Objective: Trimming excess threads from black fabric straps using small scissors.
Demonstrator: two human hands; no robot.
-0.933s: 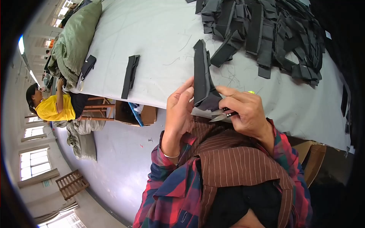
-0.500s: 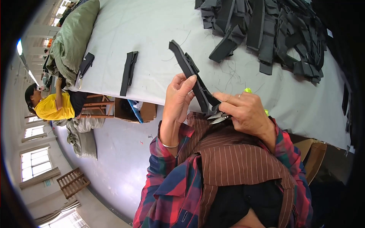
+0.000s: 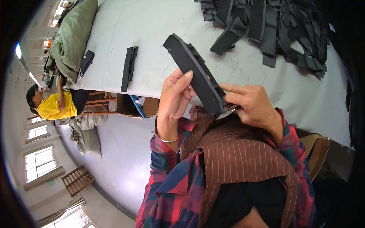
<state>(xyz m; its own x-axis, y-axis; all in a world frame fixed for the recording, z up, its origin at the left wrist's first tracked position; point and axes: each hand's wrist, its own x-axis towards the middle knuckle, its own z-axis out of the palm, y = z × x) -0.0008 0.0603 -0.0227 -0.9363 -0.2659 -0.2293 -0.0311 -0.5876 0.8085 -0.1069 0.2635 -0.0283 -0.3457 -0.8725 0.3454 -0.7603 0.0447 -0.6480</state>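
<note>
A long black fabric strip (image 3: 194, 76) with a narrow layered edge slants over the table's front edge. My left hand (image 3: 174, 99) pinches its near side between thumb and fingers. My right hand (image 3: 254, 104) is closed around small metal thread snips (image 3: 227, 113), whose blades lie by the strip's lower end. Index and middle fingers of that hand reach toward the strip's right edge; whether they touch it I cannot tell. Another black strip (image 3: 128, 70) lies alone on the table to the left. A heap of dark strips (image 3: 266, 34) covers the far right of the table.
Loose threads are scattered over the pale table cover (image 3: 152, 30). A dark pouch (image 3: 86, 61) and a large green sack (image 3: 74, 41) lie at the left. Below stands an open cardboard box (image 3: 150, 106). A person in a yellow top (image 3: 57, 106) is farther left.
The held strip has turned so its broad flat face shows. Both hands keep their holds, and the snips now sit slightly farther right and higher. The whole view has shifted slightly.
</note>
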